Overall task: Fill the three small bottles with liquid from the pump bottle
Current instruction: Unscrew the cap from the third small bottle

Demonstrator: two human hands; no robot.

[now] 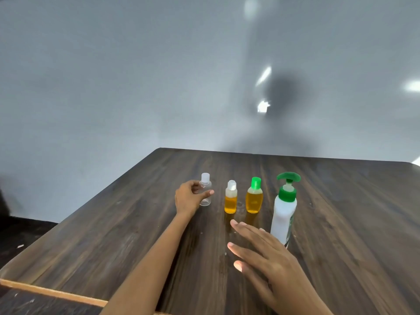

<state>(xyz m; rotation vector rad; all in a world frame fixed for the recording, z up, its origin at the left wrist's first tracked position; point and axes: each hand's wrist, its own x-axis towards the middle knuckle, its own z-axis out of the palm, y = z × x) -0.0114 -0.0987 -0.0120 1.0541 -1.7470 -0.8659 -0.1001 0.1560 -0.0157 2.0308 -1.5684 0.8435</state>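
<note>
Four containers stand upright in a row on the dark wooden table [341, 223], well back from its near edge. At the left end is a small clear bottle [206, 193] with a whitish cap; it looks empty, with no coloured liquid visible through its wall. The left hand [190, 196] curls around it from the left, thumb across the front and fingers behind, gripping it while its base rests on the table. Just to the right stands a second small bottle [231, 200] with a whitish cap, holding yellow-orange liquid up to about its shoulder. Beside that is a third small bottle [254, 198], rounder in the body and capped in green, filled with the same yellow-orange liquid nearly to the neck. At the right end of the row stands the white pump bottle [284, 212], taller than the others, with a green collar and a green pump head; its wall is opaque, so its level cannot be told. The right hand [270, 260] hovers nearer the camera in front of the pump bottle, fingers straight and spread, holding nothing.
</note>
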